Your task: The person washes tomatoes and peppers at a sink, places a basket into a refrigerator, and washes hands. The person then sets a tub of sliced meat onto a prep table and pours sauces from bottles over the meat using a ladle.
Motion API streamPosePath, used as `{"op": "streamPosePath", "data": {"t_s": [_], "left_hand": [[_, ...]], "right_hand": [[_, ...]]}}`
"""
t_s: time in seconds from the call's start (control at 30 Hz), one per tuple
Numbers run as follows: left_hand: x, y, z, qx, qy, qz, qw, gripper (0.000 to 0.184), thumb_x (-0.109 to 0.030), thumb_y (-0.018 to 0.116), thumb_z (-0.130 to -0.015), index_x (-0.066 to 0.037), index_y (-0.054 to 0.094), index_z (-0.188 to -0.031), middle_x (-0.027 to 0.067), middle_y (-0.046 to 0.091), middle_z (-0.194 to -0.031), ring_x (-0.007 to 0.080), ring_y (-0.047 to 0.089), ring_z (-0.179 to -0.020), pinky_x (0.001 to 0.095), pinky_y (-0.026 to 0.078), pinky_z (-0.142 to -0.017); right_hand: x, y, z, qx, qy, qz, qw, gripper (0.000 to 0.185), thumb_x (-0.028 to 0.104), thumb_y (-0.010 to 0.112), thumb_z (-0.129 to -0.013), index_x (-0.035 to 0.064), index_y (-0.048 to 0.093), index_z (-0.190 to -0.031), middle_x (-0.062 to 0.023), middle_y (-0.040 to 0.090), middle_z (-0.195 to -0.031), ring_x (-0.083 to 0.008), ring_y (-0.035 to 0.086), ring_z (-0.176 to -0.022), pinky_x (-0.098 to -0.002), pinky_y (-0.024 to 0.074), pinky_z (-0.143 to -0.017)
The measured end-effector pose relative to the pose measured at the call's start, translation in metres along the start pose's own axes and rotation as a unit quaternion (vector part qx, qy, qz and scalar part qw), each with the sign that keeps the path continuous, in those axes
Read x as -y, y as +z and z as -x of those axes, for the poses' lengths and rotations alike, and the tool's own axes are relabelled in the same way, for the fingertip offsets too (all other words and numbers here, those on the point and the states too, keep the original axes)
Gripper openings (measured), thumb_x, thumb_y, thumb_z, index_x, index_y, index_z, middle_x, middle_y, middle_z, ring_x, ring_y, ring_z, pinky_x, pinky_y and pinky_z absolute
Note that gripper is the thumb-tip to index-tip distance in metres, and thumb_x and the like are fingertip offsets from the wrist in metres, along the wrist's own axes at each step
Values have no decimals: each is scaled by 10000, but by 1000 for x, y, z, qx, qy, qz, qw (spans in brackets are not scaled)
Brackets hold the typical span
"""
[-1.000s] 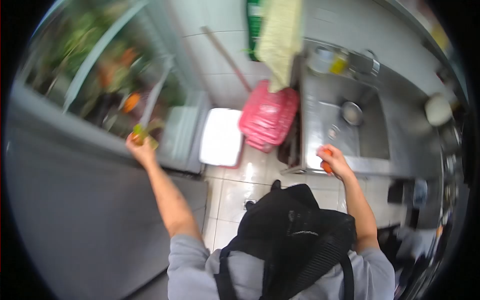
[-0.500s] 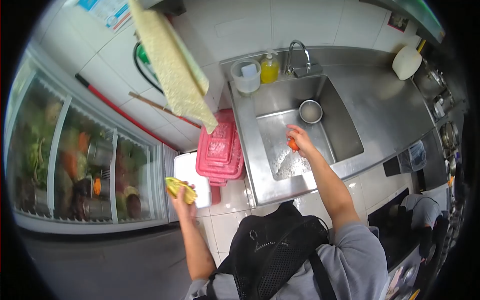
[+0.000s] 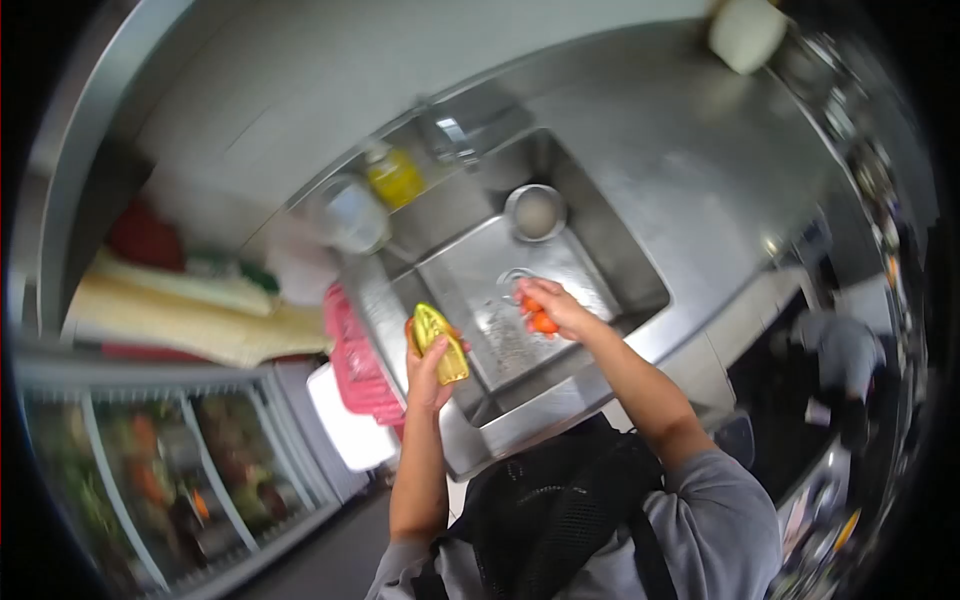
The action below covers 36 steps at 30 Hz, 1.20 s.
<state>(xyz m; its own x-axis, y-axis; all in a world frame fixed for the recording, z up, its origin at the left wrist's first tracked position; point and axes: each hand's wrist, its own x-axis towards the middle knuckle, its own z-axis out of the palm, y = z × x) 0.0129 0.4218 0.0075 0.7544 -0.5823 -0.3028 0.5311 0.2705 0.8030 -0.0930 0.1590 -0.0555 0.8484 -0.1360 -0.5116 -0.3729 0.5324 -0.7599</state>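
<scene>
Left grip [image 3: 428,374] holds yellow vegetable [image 3: 432,325] by the open basin's rim [image 3: 384,302].

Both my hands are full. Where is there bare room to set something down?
Widest is the counter, between the sink and the white container. A smaller bare patch is the sink floor left of the bowl. It's crowded along the ledge, where the tub, soap bottle and tap stand.
</scene>
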Motion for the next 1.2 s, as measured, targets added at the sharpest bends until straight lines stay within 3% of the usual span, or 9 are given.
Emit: {"op": "streamPosePath", "data": {"t_s": [0.23,0.33,0.5,0.7,0.83,0.97,1.0,1.1,1.2], "left_hand": [[49,49,-9,120,-99,-82,984,689,-69,671,-962,-146,343,-1563,172,653,-1132,281,679,-914,408,599,-815],[78,62,12,232,-134,-114,957,742,-100,665,-973,-125,292,-1614,192,631,-1192,284,681,-903,396,585,-804],[86,94,42,404,-255,-101,873,733,-111,674,-969,-128,312,-1606,189,627,-1201,280,689,-880,378,591,-768],[111,88,109,510,-321,-159,782,750,-68,706,-927,-155,345,-1578,178,633,-1159,303,695,-897,448,636,-775],[151,72,177,628,-441,-326,552,767,12,727,-881,-136,379,-1549,166,633,-1171,321,699,-970,485,644,-811],[183,52,299,702,-417,-487,310,785,59,771,-832,-110,429,-1518,141,637,-1215,285,693,-1060,449,632,-846],[207,37,326,745,-378,-485,258,762,30,791,-827,-81,455,-1502,119,633,-1257,252,668,-1134,399,586,-953],[260,-8,436,816,-315,-459,156,724,7,790,-837,-50,474,-1487,104,619,-1310,231,623,-1230,366,515,-1064],[297,-58,577,785,-380,-469,141,735,-15,782,-851,-33,443,-1504,111,589,-1372,235,588,-1289,373,457,-1135]], "right_hand": [[-20,-3,100,-83,-87,94,988,379,448,670,-1035,93,663,-1169,-53,639,-910,-146,671,-636,-274,448,-416],[-49,15,165,-174,-131,58,974,471,462,706,-1011,46,633,-1220,-75,658,-879,-162,654,-606,-303,465,-448],[-128,53,243,-347,-237,-65,905,400,450,593,-1082,65,604,-1191,-38,586,-785,-152,635,-624,-308,460,-438],[-238,155,383,-454,-178,-154,859,482,550,597,-1051,68,594,-1057,-59,606,-783,-152,628,-511,-297,398,-339],[-353,219,438,-503,-134,-169,837,498,576,658,-1000,82,610,-961,-54,611,-756,-160,670,-544,-284,416,-340],[-489,296,472,-553,-131,-225,791,383,457,719,-975,82,661,-1021,-58,652,-852,-174,667,-593,-312,465,-388],[-521,317,481,-569,-141,-246,772,343,403,755,-952,78,686,-1040,-57,671,-891,-184,651,-611,-335,487,-409],[-612,377,516,-589,-157,-248,753,291,334,772,-942,99,717,-1105,-37,690,-965,-178,623,-630,-346,502,-443],[-678,453,588,-613,-175,-304,708,350,419,713,-991,103,729,-1140,-35,688,-972,-166,625,-635,-294,459,-455]]}}
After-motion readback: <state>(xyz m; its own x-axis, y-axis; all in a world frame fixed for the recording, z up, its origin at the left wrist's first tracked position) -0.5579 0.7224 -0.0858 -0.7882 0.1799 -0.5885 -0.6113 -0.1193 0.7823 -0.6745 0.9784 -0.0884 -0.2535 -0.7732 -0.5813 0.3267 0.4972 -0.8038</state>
